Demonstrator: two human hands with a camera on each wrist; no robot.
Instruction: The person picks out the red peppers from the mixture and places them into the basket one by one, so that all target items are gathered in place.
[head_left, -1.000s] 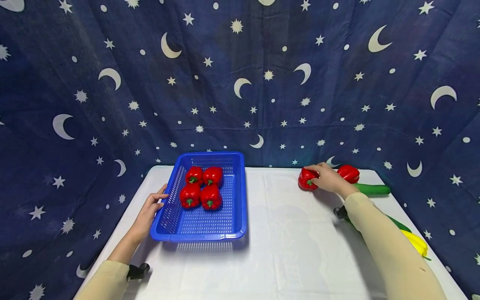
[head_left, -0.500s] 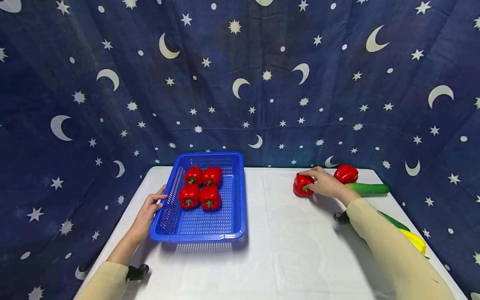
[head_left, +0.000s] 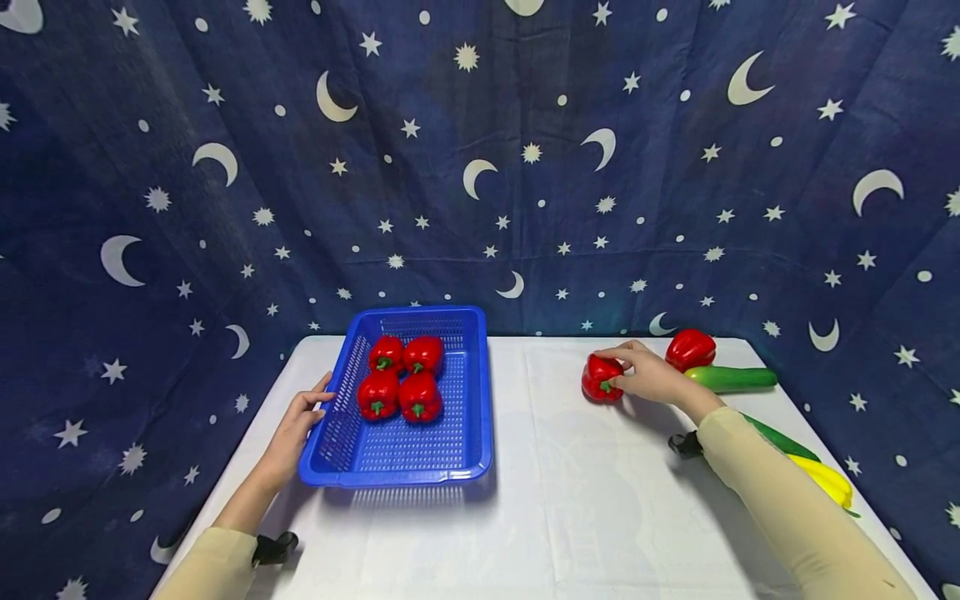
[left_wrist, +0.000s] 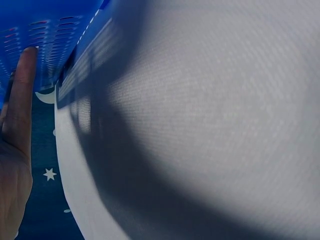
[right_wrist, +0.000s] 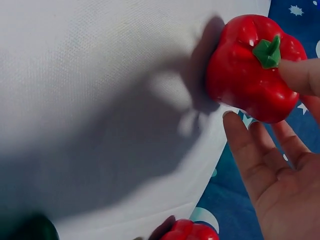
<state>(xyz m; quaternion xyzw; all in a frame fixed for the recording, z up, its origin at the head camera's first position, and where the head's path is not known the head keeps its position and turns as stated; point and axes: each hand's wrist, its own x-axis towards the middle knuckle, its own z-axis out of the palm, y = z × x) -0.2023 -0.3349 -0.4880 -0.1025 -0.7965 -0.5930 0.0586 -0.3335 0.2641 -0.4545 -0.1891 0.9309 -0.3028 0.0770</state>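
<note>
My left hand point(head_left: 289, 435) rests at the left side of a blue perforated plastic basket point(head_left: 489, 400), its fingertips at the rim. In the left wrist view, a straight finger point(left_wrist: 22, 95) touches the slotted wall. Grouped together inside the basket lie several red bell peppers point(head_left: 378, 394) with green stems. Over the table's right half, my right hand point(head_left: 651, 375) holds another red bell pepper point(head_left: 601, 379) between thumb and fingers. The right wrist view shows the thumb point(right_wrist: 302, 76) beside this pepper's green stem point(right_wrist: 267, 52), with the other fingers below and behind it.
At the table's back right lies one more red bell pepper point(head_left: 691, 349), with a green cucumber point(head_left: 735, 379) in front. Nearer, partly behind the right sleeve, are another long green vegetable point(head_left: 782, 437) and a yellow one point(head_left: 827, 481). A star-patterned curtain point(head_left: 480, 225) hangs behind the white table point(head_left: 525, 533).
My right hand has moved left and slightly nearer with the red bell pepper, away from the pepper and cucumber at back right. The left hand and basket have stayed in place.
</note>
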